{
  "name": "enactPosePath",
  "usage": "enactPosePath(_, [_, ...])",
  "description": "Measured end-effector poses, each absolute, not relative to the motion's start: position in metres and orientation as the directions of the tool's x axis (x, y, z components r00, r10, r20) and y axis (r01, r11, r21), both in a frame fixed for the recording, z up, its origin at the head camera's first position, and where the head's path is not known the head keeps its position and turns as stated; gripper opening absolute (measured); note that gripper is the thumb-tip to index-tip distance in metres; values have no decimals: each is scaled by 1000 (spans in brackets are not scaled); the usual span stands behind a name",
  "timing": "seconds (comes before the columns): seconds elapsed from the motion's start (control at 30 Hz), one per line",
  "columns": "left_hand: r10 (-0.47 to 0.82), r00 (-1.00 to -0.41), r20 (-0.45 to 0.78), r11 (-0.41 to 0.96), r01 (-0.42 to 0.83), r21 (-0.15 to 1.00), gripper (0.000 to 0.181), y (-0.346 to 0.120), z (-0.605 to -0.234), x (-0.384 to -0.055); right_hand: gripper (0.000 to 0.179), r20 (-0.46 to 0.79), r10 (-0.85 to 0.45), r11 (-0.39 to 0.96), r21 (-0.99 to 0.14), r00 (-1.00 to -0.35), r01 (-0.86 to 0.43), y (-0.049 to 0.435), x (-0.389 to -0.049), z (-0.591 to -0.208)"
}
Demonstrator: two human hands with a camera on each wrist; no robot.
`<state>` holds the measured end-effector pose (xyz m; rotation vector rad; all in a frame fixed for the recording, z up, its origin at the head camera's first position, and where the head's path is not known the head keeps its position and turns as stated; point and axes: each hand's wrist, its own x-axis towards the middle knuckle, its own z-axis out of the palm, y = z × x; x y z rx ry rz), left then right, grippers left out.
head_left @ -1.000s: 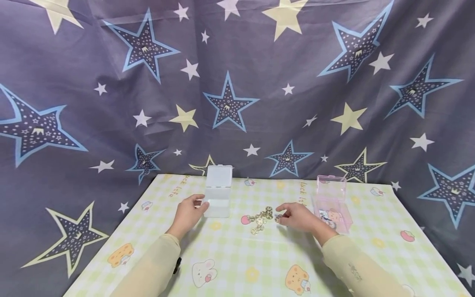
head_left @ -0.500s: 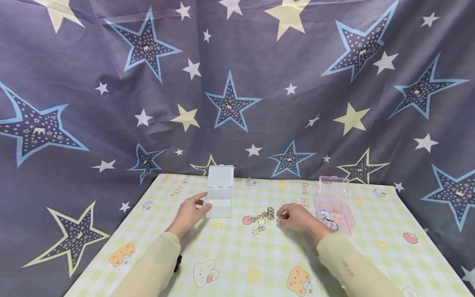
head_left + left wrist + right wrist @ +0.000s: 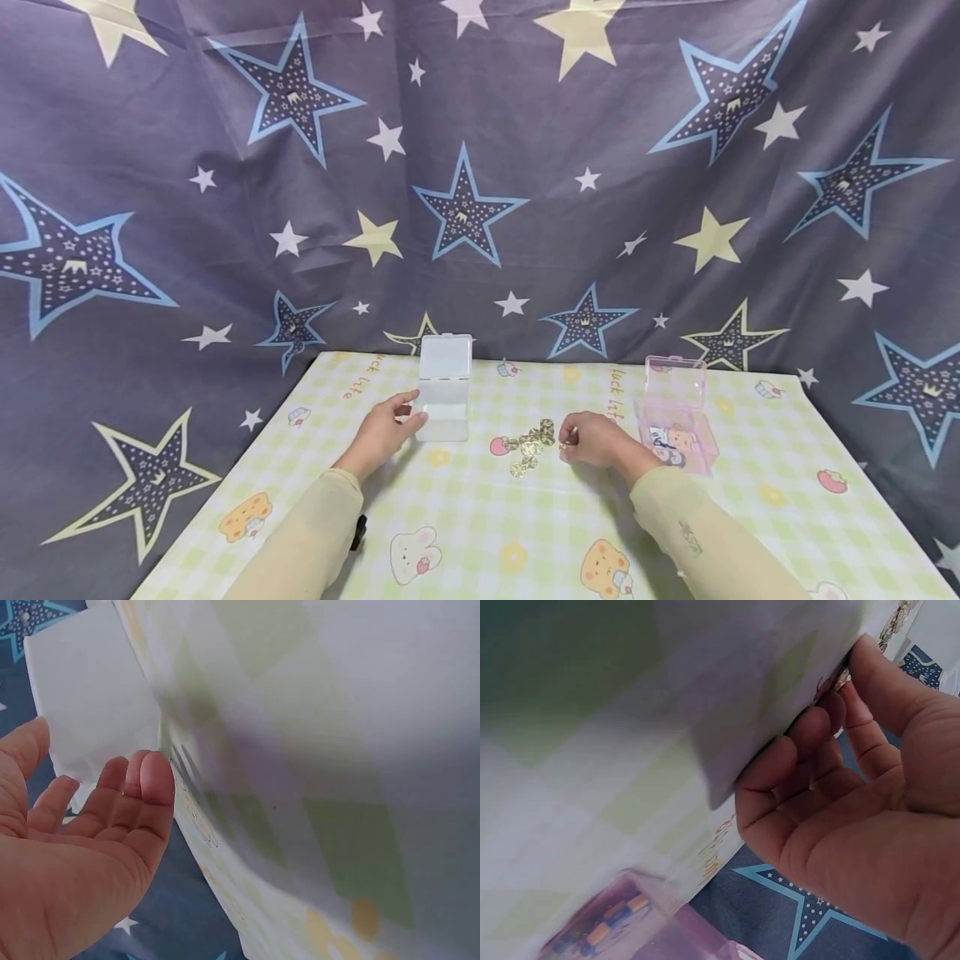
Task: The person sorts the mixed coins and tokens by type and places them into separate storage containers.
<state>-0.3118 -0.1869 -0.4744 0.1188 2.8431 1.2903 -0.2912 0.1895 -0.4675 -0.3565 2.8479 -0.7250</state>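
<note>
A small white box (image 3: 442, 427) stands on the table with its lid raised. My left hand (image 3: 382, 429) is at its left side, thumb and fingers relaxed and apart near the wall; in the left wrist view the fingers (image 3: 156, 778) bend loosely beside the white box (image 3: 94, 690). A loose cluster of gold coins (image 3: 531, 448) lies right of the box. My right hand (image 3: 596, 439) is just right of the cluster, low over the cloth. Its thumb and fingertips pinch a gold coin (image 3: 842, 679), mostly hidden by the fingers in the right wrist view.
A clear pink box (image 3: 693, 442) with its lid up stands right of my right hand, a cartoon picture showing in it. A green checked cloth (image 3: 465, 517) covers the table. A dark star-patterned curtain (image 3: 510, 125) hangs behind.
My right hand has shifted slightly and its fingers have drawn together on the coin, now less visible. The left hand stays beside the white box.
</note>
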Motion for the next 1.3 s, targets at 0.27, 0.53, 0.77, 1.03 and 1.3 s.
enactPosePath(0.27, [31,-998,-53,575,-25,817,59,-186,-475,-311,22,-114,-268,871,-453,-956,-190,189,-295,-470])
enactPosePath(0.53, [38,-998,-47,568,-17,823,58,-187,-476,-313,25,-115,-258,870,-460,-959,-179,191,-296,-471])
enactPosePath(0.77, [38,-998,-51,565,-21,825,59,-189,-476,-313,27,-59,-227,846,-506,-972,-167,194,-293,-472])
enactPosePath(1.03, [27,-997,-67,560,-41,827,58,-188,-474,-310,11,-36,-172,729,-677,-984,-103,201,-288,-472])
enactPosePath(1.3, [45,-998,-35,574,-3,819,56,-188,-475,-309,8,-16,-232,730,-663,-973,-163,211,-283,-472])
